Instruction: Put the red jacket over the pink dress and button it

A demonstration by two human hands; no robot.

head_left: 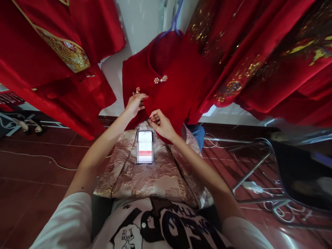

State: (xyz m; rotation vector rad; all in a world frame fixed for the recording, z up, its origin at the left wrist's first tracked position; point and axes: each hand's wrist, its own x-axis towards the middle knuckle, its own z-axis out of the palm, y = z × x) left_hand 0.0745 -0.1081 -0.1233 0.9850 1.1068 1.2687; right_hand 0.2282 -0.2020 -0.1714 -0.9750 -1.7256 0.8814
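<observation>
A red garment (176, 93) with a round neckline hangs from a purple hanger (175, 21) in front of me. A pair of pearl flower clasps (160, 80) sits below its neckline. My left hand (135, 103) is closed, its fingertips pinching the garment's edge beside another flower clasp (137, 90). Lower and to the right, my right hand (163, 125) pinches the garment, with a small beaded ornament (153, 118) at its fingertips. Exactly how the fingertips grip is partly hidden. A phone (145, 147) with a lit screen lies on shiny pinkish-gold fabric (158, 176) over my lap.
Red embroidered garments (64, 52) hang at the left, and more with gold decoration (233, 84) at the right. A metal-framed black chair (298, 173) stands on the right. On the tiled floor are a white cable (55, 163) and, at the far left, dark shoes (32, 127).
</observation>
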